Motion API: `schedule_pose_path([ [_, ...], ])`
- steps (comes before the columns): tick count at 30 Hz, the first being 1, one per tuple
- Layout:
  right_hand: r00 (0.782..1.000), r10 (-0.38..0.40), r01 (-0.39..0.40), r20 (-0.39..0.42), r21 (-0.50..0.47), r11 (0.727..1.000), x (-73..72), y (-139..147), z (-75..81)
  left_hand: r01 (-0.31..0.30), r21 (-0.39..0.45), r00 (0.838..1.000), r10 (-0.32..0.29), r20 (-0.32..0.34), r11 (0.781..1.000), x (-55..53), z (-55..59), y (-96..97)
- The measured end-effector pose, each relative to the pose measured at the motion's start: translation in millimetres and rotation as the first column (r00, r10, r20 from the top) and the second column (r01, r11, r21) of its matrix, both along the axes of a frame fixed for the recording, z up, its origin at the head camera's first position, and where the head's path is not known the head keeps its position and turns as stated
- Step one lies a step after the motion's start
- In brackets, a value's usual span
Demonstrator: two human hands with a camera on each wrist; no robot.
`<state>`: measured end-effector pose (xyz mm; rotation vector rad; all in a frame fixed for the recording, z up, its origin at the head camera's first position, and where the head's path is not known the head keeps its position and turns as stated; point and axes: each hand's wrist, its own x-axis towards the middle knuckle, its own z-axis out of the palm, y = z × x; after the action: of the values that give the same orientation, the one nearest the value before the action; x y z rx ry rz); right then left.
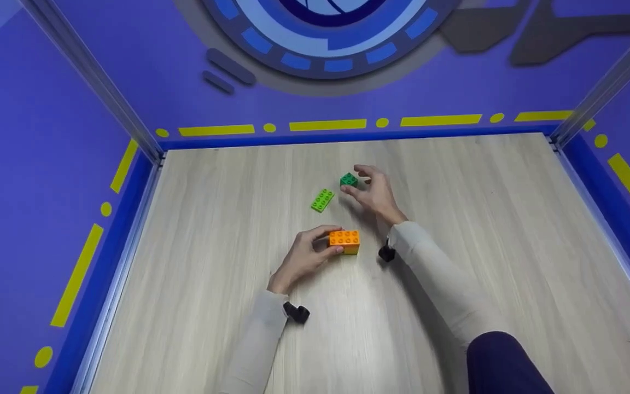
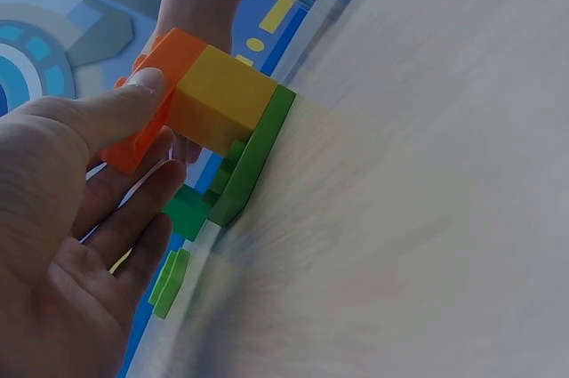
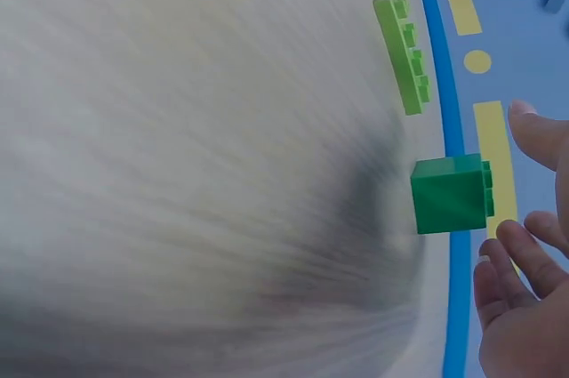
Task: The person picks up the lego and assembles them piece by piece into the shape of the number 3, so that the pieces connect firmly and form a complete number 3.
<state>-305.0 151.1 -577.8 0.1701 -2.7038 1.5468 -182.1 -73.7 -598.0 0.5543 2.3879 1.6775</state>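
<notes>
My left hand point(image 1: 301, 256) pinches an orange toy building brick point(image 1: 344, 238) between thumb and fingers. In the left wrist view, that brick tops a stack: a yellow brick point(image 2: 222, 98) is beneath it, and a flat green brick point(image 2: 262, 156) with some bare studs lies at the bottom. Farther back, my right hand point(image 1: 375, 194) reaches around a small dark green brick point(image 1: 348, 179), thumb on the near side and fingers beyond. The right wrist view shows a gap between the thumb and this brick, with fingertips close to its studded side.
A thin lime green brick point(image 1: 322, 200) lies studs up between the stack and the dark green brick. The pale wooden tabletop point(image 1: 211, 219) is bounded by blue walls point(image 1: 145, 82) with yellow markings at the back and sides. Each wrist wears a black camera mount point(image 1: 296, 313).
</notes>
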Motion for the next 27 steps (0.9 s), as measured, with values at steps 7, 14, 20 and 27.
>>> schedule_pose_path([
  [7, 0.996, -0.06, 0.063, 0.062, -0.037, 0.997, -2.5, -5, -12.6, -0.007, -0.012, 1.0, 0.007, -0.011, 1.0, 0.1, 0.4, 0.3],
  [14, 0.995, -0.088, 0.09, 0.037, -0.03, 0.996, -5.4, -8, -21.3, -0.013, -0.012, 1.0, 0.013, -0.01, 1.0, 0.0, 0.2, 0.1],
  [20, 0.996, -0.09, 0.091, 0.023, -0.044, 0.995, -6.0, -6, -22.4, -0.006, -0.003, 1.0, 0.006, -0.017, 1.0, 0.2, -0.9, 0.4],
  [27, 0.997, -0.071, 0.073, 0.035, -0.087, 0.994, -6.2, -2, -22.7, -0.008, -0.016, 1.0, 0.008, -0.028, 1.0, 0.4, 0.3, -0.3],
])
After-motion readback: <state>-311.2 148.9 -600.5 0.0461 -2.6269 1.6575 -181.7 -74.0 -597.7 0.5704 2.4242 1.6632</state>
